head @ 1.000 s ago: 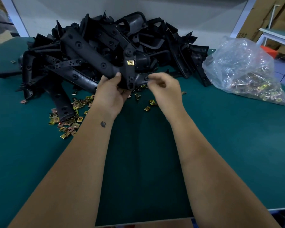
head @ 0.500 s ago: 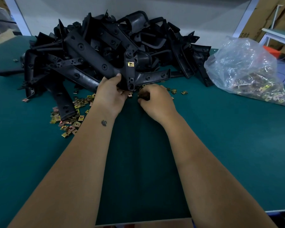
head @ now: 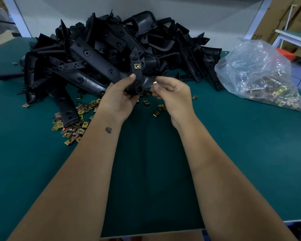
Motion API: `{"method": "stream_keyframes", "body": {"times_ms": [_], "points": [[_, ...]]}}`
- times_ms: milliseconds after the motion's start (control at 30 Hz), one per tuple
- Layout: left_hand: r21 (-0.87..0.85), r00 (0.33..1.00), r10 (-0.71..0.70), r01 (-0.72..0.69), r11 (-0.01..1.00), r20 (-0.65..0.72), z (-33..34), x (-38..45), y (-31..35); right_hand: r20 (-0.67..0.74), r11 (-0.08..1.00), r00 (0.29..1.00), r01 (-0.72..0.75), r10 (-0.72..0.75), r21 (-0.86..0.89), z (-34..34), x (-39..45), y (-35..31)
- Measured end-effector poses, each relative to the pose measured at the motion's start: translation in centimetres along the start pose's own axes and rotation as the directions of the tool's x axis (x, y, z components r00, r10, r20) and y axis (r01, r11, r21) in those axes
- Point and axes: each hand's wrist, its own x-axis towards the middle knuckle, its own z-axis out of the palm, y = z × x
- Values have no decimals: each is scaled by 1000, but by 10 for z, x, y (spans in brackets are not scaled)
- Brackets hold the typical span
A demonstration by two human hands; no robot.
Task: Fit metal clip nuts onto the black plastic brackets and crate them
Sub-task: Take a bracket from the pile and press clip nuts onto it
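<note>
My left hand [head: 119,98] grips a black plastic bracket [head: 137,75] and holds it upright over the green table [head: 233,153]. One brass clip nut [head: 137,66] sits fitted on the bracket's upper arm. Just to its right, my right hand [head: 174,96] pinches a single loose clip nut [head: 155,83] between thumb and fingertips. It hovers close to the bracket without touching it. Several more clip nuts [head: 73,122] lie scattered on the table below and to the left.
A large heap of black brackets [head: 111,46] fills the back of the table. A clear plastic bag of clip nuts [head: 261,75] lies at the right. A few loose nuts [head: 160,108] lie under my right hand. Cardboard boxes [head: 281,18] stand beyond the table.
My right hand went down to the table among the loose nuts, then rose again with one clip nut pinched in its fingers. The left hand kept holding the bracket.
</note>
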Motion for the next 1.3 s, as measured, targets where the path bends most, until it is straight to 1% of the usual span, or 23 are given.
{"method": "stream_keyframes", "body": {"times_ms": [133, 300, 433, 567, 667, 800, 900, 1000, 1167, 1233, 1300], "points": [[1, 998, -19, 19, 1000, 53, 2, -2, -2, -7, 996, 999, -35, 35, 87, -1, 0, -2], [3, 994, -28, 28, 1000, 109, 3, -4, -5, 35, 967, 996, -94, 88, 236, -3, 0, -4], [14, 989, -37, 35, 999, 141, 3, -5, -7, 47, 953, 993, -120, 111, 277, -3, 0, -6], [-11, 985, -38, 41, 999, 169, 2, -5, -7, 86, 931, 983, -183, 163, 318, -4, 1, -5], [4, 982, -24, 24, 1000, 189, 1, -4, -8, 111, 930, 979, -195, 168, 312, -5, 2, -4], [7, 977, -20, 19, 1000, 212, 2, -5, -9, 106, 958, 983, -171, 150, 229, -2, 1, -2], [16, 974, -19, 16, 1000, 224, 2, -6, -9, 99, 967, 985, -157, 140, 201, -1, 1, -2], [34, 973, -15, 7, 999, 231, 2, -6, -9, 101, 969, 986, -153, 135, 197, -2, 1, -2], [16, 976, -15, 12, 1000, 219, 2, -6, -9, 114, 969, 983, -165, 146, 183, -1, 1, -2], [30, 973, -16, 9, 1000, 229, 2, -7, -9, 118, 965, 981, -173, 151, 199, 0, 1, -2], [53, 970, -19, 6, 999, 242, 3, -8, -9, 121, 951, 980, -182, 156, 251, 0, 1, -3]]}}
